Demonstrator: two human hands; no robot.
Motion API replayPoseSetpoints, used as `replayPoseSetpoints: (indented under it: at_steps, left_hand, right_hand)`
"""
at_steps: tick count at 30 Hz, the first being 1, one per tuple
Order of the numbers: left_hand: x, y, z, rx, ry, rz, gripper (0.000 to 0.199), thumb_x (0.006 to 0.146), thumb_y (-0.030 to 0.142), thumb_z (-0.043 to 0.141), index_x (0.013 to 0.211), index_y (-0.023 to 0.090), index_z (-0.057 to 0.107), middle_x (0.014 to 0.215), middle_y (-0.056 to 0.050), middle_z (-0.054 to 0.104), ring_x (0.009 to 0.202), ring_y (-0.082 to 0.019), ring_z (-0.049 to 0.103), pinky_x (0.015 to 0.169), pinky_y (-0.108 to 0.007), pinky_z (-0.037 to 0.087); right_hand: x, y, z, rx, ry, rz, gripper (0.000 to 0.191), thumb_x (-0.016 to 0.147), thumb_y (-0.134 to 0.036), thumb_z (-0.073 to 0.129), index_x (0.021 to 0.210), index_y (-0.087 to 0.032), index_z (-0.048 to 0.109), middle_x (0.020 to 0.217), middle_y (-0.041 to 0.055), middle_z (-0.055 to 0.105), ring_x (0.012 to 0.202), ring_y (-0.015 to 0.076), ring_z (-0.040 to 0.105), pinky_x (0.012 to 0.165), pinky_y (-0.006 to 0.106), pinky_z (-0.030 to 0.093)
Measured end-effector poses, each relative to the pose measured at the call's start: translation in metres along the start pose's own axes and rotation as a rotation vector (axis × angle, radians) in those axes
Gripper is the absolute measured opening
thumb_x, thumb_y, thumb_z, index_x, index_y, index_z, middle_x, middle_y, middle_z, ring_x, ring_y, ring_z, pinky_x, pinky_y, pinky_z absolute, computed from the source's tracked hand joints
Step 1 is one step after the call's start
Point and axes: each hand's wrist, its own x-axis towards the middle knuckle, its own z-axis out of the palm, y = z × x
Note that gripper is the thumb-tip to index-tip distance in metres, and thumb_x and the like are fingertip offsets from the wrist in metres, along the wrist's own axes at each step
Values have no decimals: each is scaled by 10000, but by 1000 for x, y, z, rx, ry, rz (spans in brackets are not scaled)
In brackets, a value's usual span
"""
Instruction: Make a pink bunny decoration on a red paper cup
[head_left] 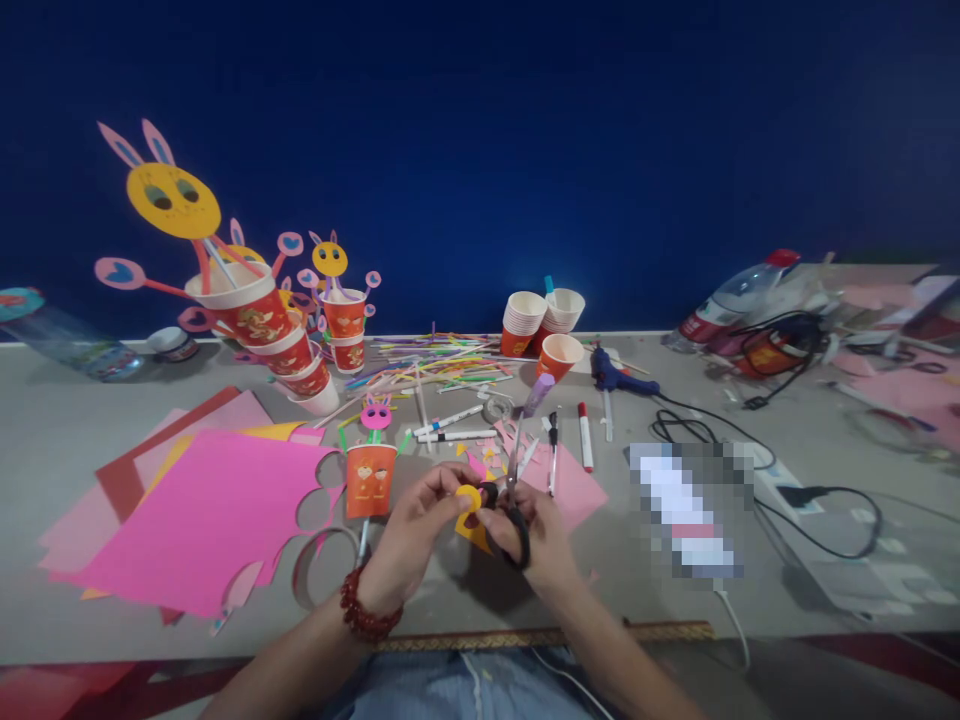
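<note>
Yellow paper circle (469, 497) sits pinched between the thumb and fingers of the left hand (420, 520), above the table (255, 640) near the middle of its near edge. The right hand (536, 530) is closed around black-handled scissors (513, 480), blades pointing toward the far edge, with its fingertips close to the circle; the hands are nearly together. An orange-yellow scrap (474, 534) shows just below them.

Just beyond the left hand stands an orange paper cup (370, 482) bearing a pink rabbit face (376, 413) and green arms. Paper scraps (491, 455) and a pink sheet (581, 490) lie beyond and beside the right hand, with a red-capped marker (586, 440) farther out. A tape ring (325, 567) lies near the left wrist, beside bright pink paper (202, 510) that covers much of the left side.

Toward the far left corner, stacked cups (279, 345) hold a straw-stemmed yellow rabbit figure (174, 200). Loose coloured stems (442, 358) spread along the far edge, left of nested cups (523, 322) and a tilted open cup (559, 358). A blue glue gun (621, 378) lies right of these.
</note>
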Motion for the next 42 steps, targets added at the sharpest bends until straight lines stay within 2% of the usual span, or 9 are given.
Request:
replayPoseSetpoints:
  at_steps: [5, 9, 12, 16, 22, 25, 31, 36, 42]
  left_hand:
    - [-2, -4, 2, -16, -12, -4, 152, 799, 209, 679, 730, 172, 548, 1026, -64, 588, 969, -199, 540, 847, -300, 403]
    - [-2, 2, -2, 10, -104, -30, 182, 857, 267, 589, 712, 166, 547, 985, -66, 563, 976, -210, 514, 867, -308, 385]
    - [1, 8, -8, 138, -156, -21, 200, 892, 288, 526, 741, 162, 566, 934, -57, 543, 921, -200, 496, 842, -306, 376]
    - [5, 15, -15, 306, -216, -35, 160, 881, 301, 555, 788, 171, 553, 803, -11, 488, 803, -169, 458, 762, -287, 364]
    - [8, 22, -14, 429, -283, -98, 245, 836, 381, 624, 737, 179, 527, 730, 5, 487, 717, -148, 433, 664, -263, 337]
    - [7, 21, -11, 435, -252, -65, 253, 820, 376, 659, 722, 176, 537, 729, 3, 508, 712, -144, 450, 674, -263, 349]
    - [3, 14, -8, 244, -117, -28, 232, 841, 342, 654, 726, 174, 543, 731, 5, 525, 708, -143, 499, 688, -265, 386]
    - [-2, 8, -7, 211, -115, 42, 194, 877, 305, 616, 751, 176, 546, 764, 1, 520, 725, -146, 506, 707, -274, 406]
    - [-5, 5, -9, 330, -112, 102, 194, 885, 329, 608, 776, 181, 543, 781, -5, 520, 774, -159, 494, 733, -272, 400]
  right_hand:
    - [1, 2, 2, 24, 41, -39, 194, 720, -315, 725, 691, -179, 590, 565, -14, 615, 494, 127, 558, 500, 228, 450]
    - [4, 5, -2, 81, -6, 25, 181, 684, -274, 749, 689, -176, 597, 526, -32, 597, 469, 113, 550, 486, 208, 437]
    - [6, 5, -6, 74, -51, 81, 181, 677, -258, 755, 689, -173, 596, 521, -30, 609, 471, 115, 572, 484, 200, 438]
    - [7, 5, -10, 65, -127, 125, 191, 679, -256, 751, 692, -173, 580, 519, -33, 614, 461, 112, 584, 472, 192, 427]
    - [9, -2, -12, 70, -195, 161, 214, 645, -273, 773, 685, -162, 594, 533, -33, 613, 449, 104, 570, 462, 196, 416]
    - [9, -5, -12, 73, -174, 173, 243, 641, -302, 786, 675, -163, 590, 515, -30, 604, 445, 106, 555, 465, 202, 414]
    - [4, -2, -8, 90, -99, 117, 288, 694, -404, 761, 733, -169, 598, 582, 11, 651, 498, 129, 558, 464, 218, 399]
    - [0, 6, -1, 54, -44, 32, 295, 713, -416, 751, 709, -183, 571, 602, 9, 653, 537, 144, 577, 523, 240, 438]
    - [3, 5, -1, 2, -38, 24, 220, 695, -337, 734, 682, -179, 581, 563, -11, 595, 511, 128, 534, 494, 227, 408]
